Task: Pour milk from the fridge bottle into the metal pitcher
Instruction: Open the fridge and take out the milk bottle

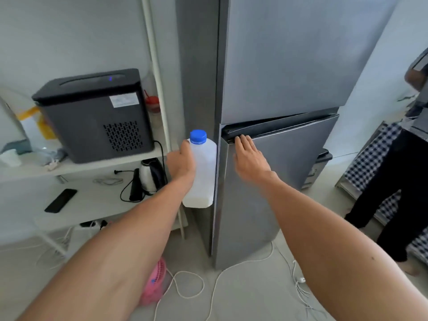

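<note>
Left hand [181,162] clamped on upright milk bottle [203,172] beside fridge [289,66] edge; right hand [249,155] flat, fingers spread, on lower door [289,163] top edge.

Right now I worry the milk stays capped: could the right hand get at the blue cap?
Probably yes. The right hand rests open on the fridge door, holding nothing, and the blue cap stands uncovered above the left hand gripping the bottle.

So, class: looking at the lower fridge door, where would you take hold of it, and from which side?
Grip the top edge of the lower fridge door, at its left end, coming from above with fingers hooked over. A dark recessed strip runs along that edge, and the door shows no handle. The right hand already rests there; the left hand holds the milk bottle.
</note>
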Demonstrator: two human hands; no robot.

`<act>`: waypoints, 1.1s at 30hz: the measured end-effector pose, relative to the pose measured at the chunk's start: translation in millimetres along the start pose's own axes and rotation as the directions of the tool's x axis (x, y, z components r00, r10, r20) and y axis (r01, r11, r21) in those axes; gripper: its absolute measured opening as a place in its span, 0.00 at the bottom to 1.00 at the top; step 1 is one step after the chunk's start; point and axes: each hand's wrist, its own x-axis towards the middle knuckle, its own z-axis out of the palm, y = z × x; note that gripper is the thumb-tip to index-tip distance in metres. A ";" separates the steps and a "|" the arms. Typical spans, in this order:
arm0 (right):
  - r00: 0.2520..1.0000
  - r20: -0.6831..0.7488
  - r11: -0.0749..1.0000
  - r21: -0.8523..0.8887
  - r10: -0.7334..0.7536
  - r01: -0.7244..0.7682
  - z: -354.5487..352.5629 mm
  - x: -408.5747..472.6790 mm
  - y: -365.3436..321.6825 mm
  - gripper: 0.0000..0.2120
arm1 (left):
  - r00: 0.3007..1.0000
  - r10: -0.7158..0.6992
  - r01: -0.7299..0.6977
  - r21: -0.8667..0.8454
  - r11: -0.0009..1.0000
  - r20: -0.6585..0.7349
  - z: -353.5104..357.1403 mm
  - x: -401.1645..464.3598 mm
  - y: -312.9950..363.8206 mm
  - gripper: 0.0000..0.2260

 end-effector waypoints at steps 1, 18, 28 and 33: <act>1.000 0.026 1.000 -0.009 -0.002 0.002 1.1 8.0 0.0 0.29 | 1.000 0.007 -0.007 0.005 1.000 -0.008 -0.2 1.6 2.1 0.22; 0.986 0.152 0.996 0.072 -0.064 0.054 10.8 37.9 4.9 0.38 | 0.995 0.027 -0.027 -0.001 1.000 -0.093 23.9 4.1 10.2 0.21; 0.942 0.215 0.774 0.537 0.259 -0.336 27.7 -19.9 -14.3 0.18 | 0.999 0.032 -0.032 -0.030 0.999 -0.016 30.3 -11.0 21.6 0.19; 0.643 0.715 0.125 0.637 0.274 -0.761 33.6 -23.9 -29.6 0.44 | 0.999 0.027 -0.025 -0.067 0.997 0.038 33.2 -20.8 27.0 0.17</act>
